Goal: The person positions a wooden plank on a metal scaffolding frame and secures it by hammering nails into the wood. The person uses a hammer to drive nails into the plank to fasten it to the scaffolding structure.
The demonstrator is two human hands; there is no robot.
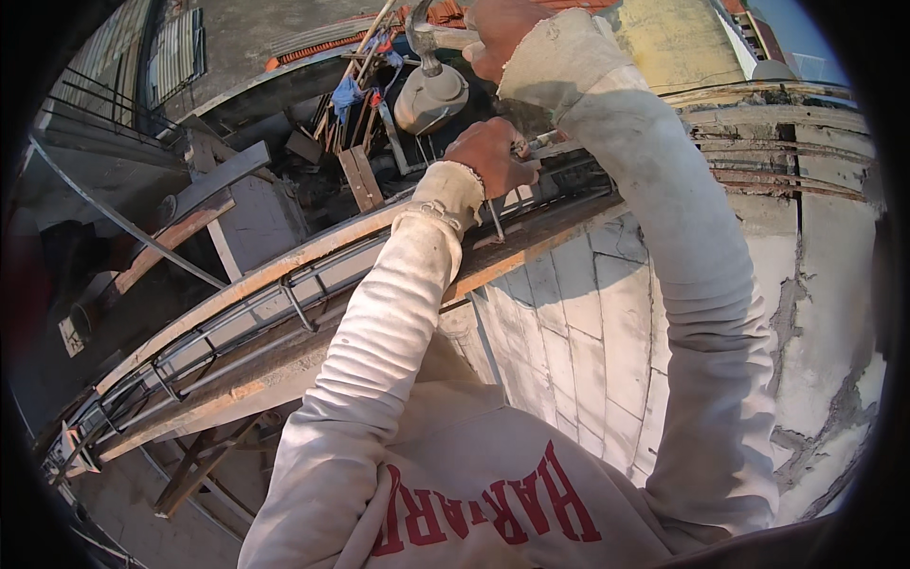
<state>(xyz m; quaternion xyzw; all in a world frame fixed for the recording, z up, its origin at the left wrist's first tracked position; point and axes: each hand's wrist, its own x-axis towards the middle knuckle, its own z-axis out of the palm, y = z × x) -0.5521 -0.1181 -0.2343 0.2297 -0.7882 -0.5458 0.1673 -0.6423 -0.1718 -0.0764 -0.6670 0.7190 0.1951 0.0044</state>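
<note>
My right hand [507, 38] is raised at the top of the view, fingers wrapped round the handle of a hammer. The grey metal hammer head [423, 40] points left, over the lower ground. Below it, my left hand [488, 156] is closed above the long wooden formwork board [521, 248]. What its fingers pinch is hidden. A thin metal rod [495, 220] stands just under this hand, close to the board. Steel reinforcing bars [301, 308] with stirrups run between this board and the outer board [275, 266].
A block wall [559, 332] lies right of the boards, with cracked plaster [806, 379] farther right. Down left are loose planks [194, 223], a grey rounded container [431, 100] and a heap of sticks with blue cloth [348, 98]. A curved metal bar [123, 213] crosses the left side.
</note>
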